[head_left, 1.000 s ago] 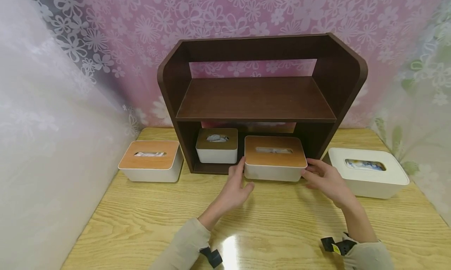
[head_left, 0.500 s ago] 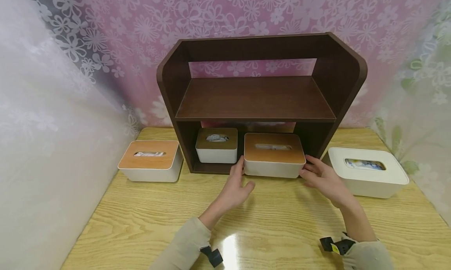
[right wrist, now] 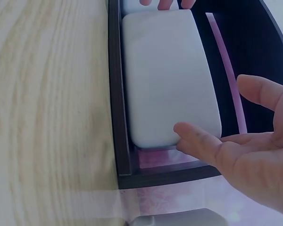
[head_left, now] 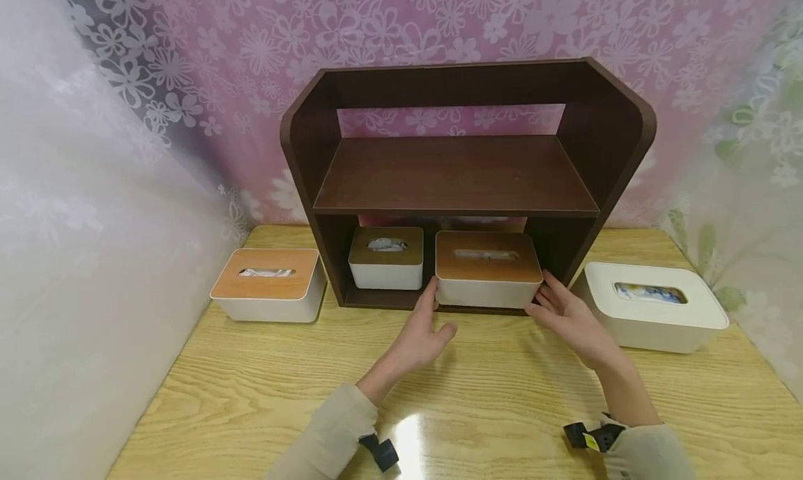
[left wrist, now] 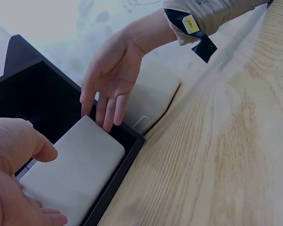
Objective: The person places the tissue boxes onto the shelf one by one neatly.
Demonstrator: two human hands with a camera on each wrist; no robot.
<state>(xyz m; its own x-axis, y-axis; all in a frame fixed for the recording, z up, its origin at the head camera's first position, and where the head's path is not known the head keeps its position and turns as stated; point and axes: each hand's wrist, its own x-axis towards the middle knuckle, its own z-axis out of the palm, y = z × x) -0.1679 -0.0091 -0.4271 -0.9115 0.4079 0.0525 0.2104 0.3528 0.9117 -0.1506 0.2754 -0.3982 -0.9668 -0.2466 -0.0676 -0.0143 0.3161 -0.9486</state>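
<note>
A white tissue box [head_left: 488,293] with a brown wood-look lid sits in the lower compartment of the dark brown shelf [head_left: 454,177], near its front edge. My left hand [head_left: 422,334] touches the box's left front corner with extended fingers. At the right front corner, my right hand [head_left: 574,323] rests its fingertips on the side. The right wrist view shows the white face of the box between both hands, with the right fingers [right wrist: 195,139] against one end. To its left inside the shelf stands a smaller tissue box [head_left: 385,274] with a darker lid.
Left of the shelf, a tissue box with an orange-brown lid [head_left: 266,306] stands on the wooden table [head_left: 251,396]. An all-white tissue box [head_left: 659,334] stands to the right. The shelf's right side panel [head_left: 567,246] is close to my right hand.
The tissue box between my hands has slid back, deeper into the lower compartment. My right hand has moved slightly forward and left with it; my left fingers stay at its left corner.
</note>
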